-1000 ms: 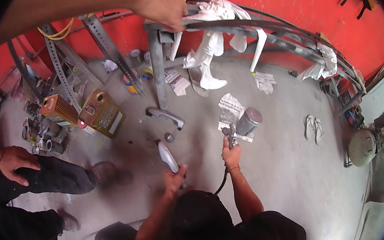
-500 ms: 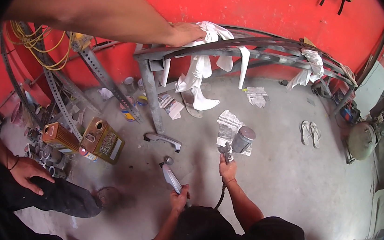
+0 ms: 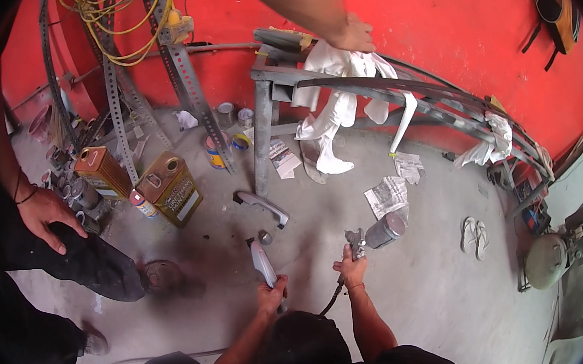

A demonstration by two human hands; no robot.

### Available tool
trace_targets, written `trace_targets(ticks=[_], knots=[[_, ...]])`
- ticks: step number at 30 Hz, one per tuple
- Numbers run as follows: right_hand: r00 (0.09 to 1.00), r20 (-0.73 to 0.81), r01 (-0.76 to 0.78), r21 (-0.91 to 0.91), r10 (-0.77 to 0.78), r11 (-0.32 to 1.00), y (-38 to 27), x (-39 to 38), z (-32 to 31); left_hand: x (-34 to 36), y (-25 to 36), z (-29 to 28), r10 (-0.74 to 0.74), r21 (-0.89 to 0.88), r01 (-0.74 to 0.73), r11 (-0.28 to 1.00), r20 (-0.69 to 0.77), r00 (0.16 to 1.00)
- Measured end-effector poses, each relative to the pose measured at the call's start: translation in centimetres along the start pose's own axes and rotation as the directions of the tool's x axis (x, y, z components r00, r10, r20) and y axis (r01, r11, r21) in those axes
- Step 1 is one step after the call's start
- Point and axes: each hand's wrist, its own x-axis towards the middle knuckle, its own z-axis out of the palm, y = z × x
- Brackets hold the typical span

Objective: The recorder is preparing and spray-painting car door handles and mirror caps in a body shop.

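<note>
The wall point(image 3: 428, 33) is bright red. The floor point(image 3: 423, 281) is pale grey concrete, smudged darker near the middle. White rags point(image 3: 340, 95) hang over a grey metal rack point(image 3: 386, 92). Yellow cables point(image 3: 121, 8) loop at upper left. Two tins point(image 3: 139, 180) are amber-brown with gold tops. The spray gun point(image 3: 371, 236) is silver-grey, as is the handle part point(image 3: 261, 264). Torn newspaper point(image 3: 388, 196) shows black-and-white print. The sandals point(image 3: 474, 237) are pale.

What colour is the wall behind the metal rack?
Bright red. The wall fills the top of the head view, behind the grey metal rack draped with white rags.
</note>
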Motion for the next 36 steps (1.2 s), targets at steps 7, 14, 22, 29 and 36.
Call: trace_targets(ticks=[7,14,22,29,36], knots=[[0.999,-0.007,-0.032,-0.091,0.032,0.995,1.7,0.7,-1.0,-0.4,0.4,0.5,-0.015,0.014,0.015,1.0,-0.004,1.0],[0.995,-0.093,-0.043,-0.184,0.026,0.982,2.9,0.9,-0.9,0.2,-0.6,-0.1,0.007,-0.018,-0.008,1.0,-0.037,0.999],[0.987,-0.142,-0.099,-0.209,0.07,0.973,4.2,1.5,-1.7,0.1,-1.5,-0.9,-0.062,0.045,0.064,0.997,-0.05,0.997],[0.965,-0.259,-0.067,-0.427,-0.051,0.902,8.5,5.5,-3.4,-0.6,1.5,0.7,-0.025,-0.013,0.026,1.0,0.015,1.0],[0.98,-0.172,-0.16,-0.39,0.099,0.907,4.0,1.7,-4.0,-0.5,1.1,0.1,-0.02,-0.075,0.016,0.997,-0.059,0.998]])
